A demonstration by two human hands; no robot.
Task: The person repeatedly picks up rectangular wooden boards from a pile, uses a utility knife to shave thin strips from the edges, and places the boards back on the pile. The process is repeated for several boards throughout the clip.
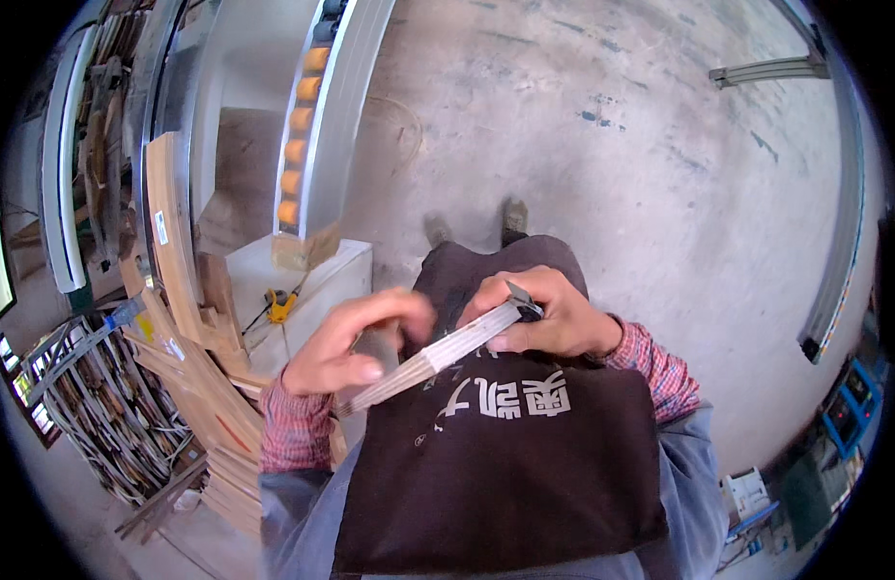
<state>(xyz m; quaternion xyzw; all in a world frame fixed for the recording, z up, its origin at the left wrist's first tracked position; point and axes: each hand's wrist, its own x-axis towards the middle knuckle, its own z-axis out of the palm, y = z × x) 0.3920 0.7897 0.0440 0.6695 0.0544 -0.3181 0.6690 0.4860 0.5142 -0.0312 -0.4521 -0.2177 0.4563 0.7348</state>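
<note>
My right hand (549,311) is closed on a pale, layered flat strip (438,356) that looks like a stack of thin slats. A small dark, angular piece (523,298) shows between its fingers at the strip's upper end; its kind I cannot make out. The strip slants down to the left across the front of my dark apron (505,474). Near its lower end is my left hand (356,338), blurred, with thumb and fingers apart. The left thumb lies close to the strip; whether it touches I cannot tell.
At left stand a white surface with a yellow-and-black tool (281,304), a rail with orange rollers (295,150) and stacked wooden boards (211,396). A rack of long strips (114,406) is farther left. Another metal rail (834,242) curves along the right.
</note>
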